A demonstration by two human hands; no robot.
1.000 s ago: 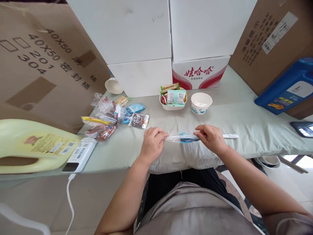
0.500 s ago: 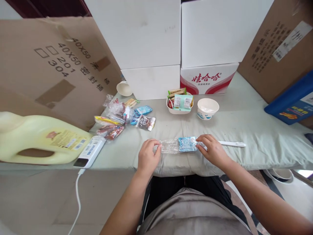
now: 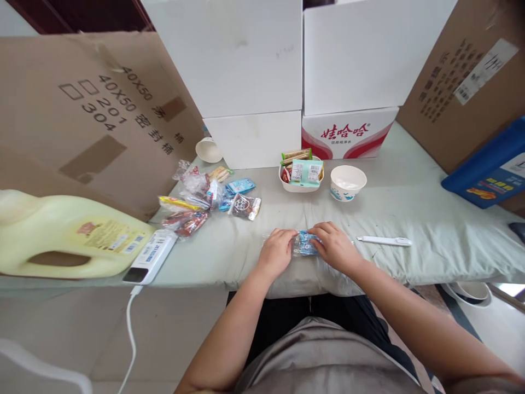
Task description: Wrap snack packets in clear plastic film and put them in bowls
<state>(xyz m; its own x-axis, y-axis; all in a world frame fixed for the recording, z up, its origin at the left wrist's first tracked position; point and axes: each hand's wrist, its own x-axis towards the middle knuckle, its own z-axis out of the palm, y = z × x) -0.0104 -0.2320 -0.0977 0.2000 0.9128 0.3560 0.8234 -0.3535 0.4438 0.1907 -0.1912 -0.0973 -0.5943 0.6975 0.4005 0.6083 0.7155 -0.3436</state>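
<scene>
A small blue-and-white snack packet point(image 3: 307, 244) lies in a clear plastic wrapper point(image 3: 296, 247) on the cloth in front of me. My left hand point(image 3: 279, 253) covers the wrapper's left part, its curled fingers pinching the plastic beside the packet. My right hand point(image 3: 335, 246) has its fingertips closed on the packet's right side, with part of the wrapper beneath. Both thumbs are partly hidden. To the right of my right hand rests a slim white utility knife point(image 3: 383, 241).
Beyond my hands are a snack-filled white tray point(image 3: 301, 189) and a paper bowl point(image 3: 348, 183). Several wrapped snacks point(image 3: 197, 197) lie left, near a white device point(image 3: 151, 257) and yellow jug point(image 3: 77, 232). White boxes point(image 3: 254, 139) stand behind; a blue container point(image 3: 484, 169) is right.
My left hand has slid right along the wrapper, and my right hand has moved left onto the packet. The hands are closer together, and more of the utility knife shows.
</scene>
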